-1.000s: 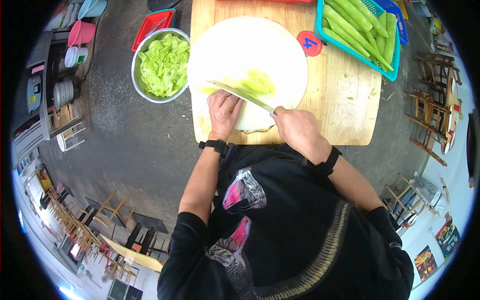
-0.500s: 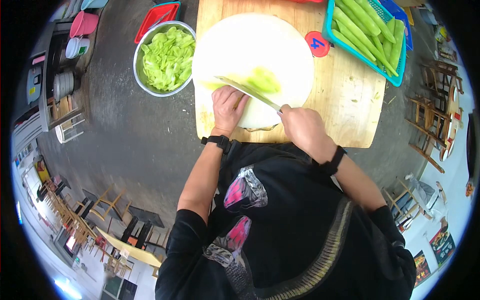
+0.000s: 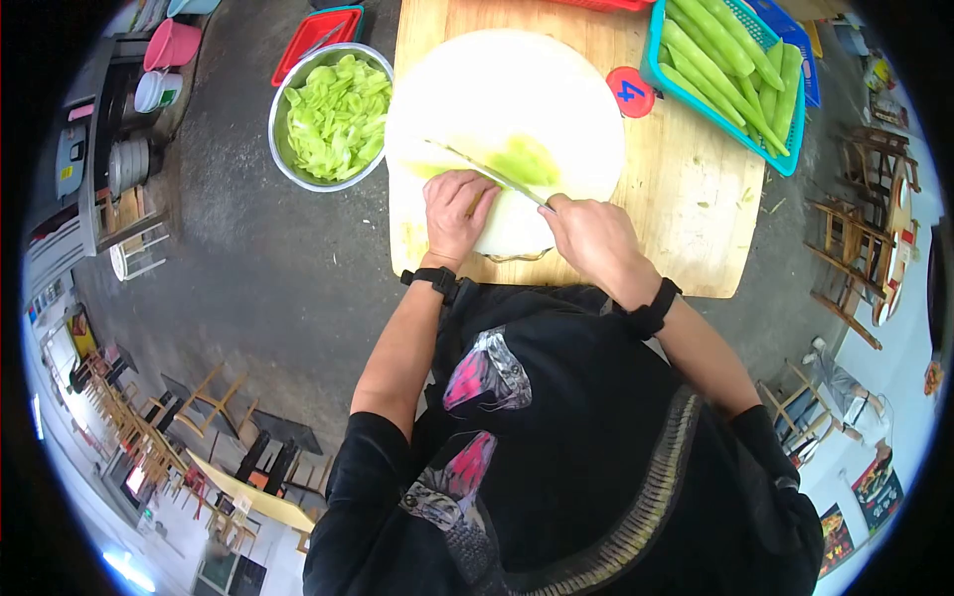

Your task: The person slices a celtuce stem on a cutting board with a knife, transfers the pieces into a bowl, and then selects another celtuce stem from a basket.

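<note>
My right hand (image 3: 596, 238) grips the handle of a kitchen knife (image 3: 502, 181), its blade slanting up and left across a round white cutting board (image 3: 477, 79). Close behind the blade, the bent fingers of my left hand (image 3: 457, 214) press a green vegetable piece (image 3: 425, 170) onto the board; most of it is hidden by hand and knife. Pale green slices (image 3: 527, 161) lie on the far side of the blade, washed out by glare.
A metal bowl (image 3: 333, 186) of green slices stands left of the wooden table (image 3: 711, 223). Long green vegetables (image 3: 725, 74) fill a teal basket (image 3: 785, 164) at the table's far right. A red disc (image 3: 631, 91) marked 4 lies beside the board. Another person (image 3: 865, 417) is at right.
My right hand has shifted slightly left, and the blade now looks thinner, turned more edge-on. My left hand stays nearly in place. The other person at the right shows more fully.
</note>
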